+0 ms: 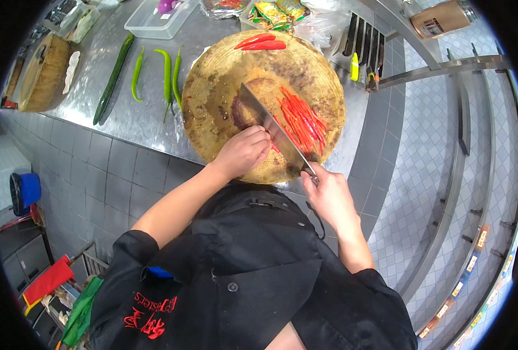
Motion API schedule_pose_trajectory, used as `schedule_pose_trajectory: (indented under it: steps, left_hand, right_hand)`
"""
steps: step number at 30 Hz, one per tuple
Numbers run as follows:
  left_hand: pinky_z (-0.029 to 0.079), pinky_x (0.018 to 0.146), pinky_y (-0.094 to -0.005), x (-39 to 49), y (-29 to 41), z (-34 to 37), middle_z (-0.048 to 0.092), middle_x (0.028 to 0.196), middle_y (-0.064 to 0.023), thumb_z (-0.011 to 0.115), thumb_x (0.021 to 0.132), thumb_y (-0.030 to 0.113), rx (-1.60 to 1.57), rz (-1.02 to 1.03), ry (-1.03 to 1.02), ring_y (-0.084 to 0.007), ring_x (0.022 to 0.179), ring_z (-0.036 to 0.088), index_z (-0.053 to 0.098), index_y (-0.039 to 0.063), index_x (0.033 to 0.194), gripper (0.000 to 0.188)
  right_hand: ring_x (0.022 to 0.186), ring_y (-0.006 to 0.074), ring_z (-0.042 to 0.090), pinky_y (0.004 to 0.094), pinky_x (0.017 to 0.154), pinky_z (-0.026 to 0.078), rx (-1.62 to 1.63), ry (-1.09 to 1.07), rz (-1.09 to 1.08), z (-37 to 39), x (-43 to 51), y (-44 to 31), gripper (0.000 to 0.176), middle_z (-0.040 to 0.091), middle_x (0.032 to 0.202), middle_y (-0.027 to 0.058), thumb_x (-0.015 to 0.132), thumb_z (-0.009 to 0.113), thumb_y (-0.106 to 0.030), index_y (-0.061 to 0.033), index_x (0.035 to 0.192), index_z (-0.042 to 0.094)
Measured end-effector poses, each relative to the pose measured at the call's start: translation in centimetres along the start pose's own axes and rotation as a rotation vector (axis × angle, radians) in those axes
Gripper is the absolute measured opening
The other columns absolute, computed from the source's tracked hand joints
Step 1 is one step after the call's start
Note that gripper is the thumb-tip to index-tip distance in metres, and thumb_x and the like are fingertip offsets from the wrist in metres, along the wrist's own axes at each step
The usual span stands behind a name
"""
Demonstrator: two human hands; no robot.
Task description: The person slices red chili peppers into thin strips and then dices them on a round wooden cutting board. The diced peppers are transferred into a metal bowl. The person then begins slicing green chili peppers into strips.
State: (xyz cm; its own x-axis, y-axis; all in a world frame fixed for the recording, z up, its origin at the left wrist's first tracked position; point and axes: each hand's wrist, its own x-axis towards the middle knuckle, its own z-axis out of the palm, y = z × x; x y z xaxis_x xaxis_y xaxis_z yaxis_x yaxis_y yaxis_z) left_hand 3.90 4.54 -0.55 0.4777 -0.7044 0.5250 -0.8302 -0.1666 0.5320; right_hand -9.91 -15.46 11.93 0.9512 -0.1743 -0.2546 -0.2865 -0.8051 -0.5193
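Observation:
A round wooden chopping block lies before me on the steel table. My right hand grips the handle of a Chinese cleaver, its blade pointing away from me and to the left across the block. Curled against the blade's left side, my left hand presses on a piece of red chili, mostly hidden by the fingers and blade. To the right of the blade rests a pile of thin red chili strips. Larger red chili pieces sit at the block's far edge.
Left of the block on the steel table are a cucumber and green chilies. A clear plastic container stands behind them. Another wooden block is at far left. A slotted knife rack borders the right side.

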Motion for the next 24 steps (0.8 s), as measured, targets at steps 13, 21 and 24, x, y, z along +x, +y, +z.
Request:
schedule_pose_trajectory:
  steps: [13,21,24]
  left_hand:
    - [0.056,0.083,-0.0436,5.7,-7.2,-3.8,0.068,0.092,-0.0123,0.075,0.088,0.007,0.100,-0.260,0.349,-0.0324,0.094,0.066,0.071,0.005,0.092,0.006]
    - [0.048,0.099,-0.0429,12.3,-16.1,-3.4,0.067,0.110,-0.0044,0.083,0.087,0.023,0.496,-0.327,0.084,-0.0292,0.114,0.059,0.076,0.011,0.104,0.021]
    - [0.048,0.099,-0.0439,11.8,-16.4,-2.9,0.067,0.108,-0.0049,0.081,0.090,0.022,0.508,-0.249,0.107,-0.0291,0.113,0.059,0.074,0.011,0.106,0.021]
  right_hand:
    - [0.064,0.0240,0.072,0.0381,0.068,0.057,0.286,-0.057,0.265,-0.4,-2.1,2.6,0.027,0.080,0.093,0.0182,0.103,0.071,-0.025,-0.0018,0.115,0.076]
    - [0.063,0.0224,0.069,0.0392,0.068,0.056,0.215,-0.206,0.229,-1.4,-1.6,3.8,0.028,0.081,0.096,0.0157,0.101,0.073,-0.028,-0.0045,0.116,0.078]
    - [0.057,0.0133,0.060,0.0347,0.061,0.051,0.290,-0.162,0.207,-1.3,-1.8,3.8,0.029,0.072,0.071,0.0123,0.101,0.075,-0.029,-0.0011,0.108,0.080]
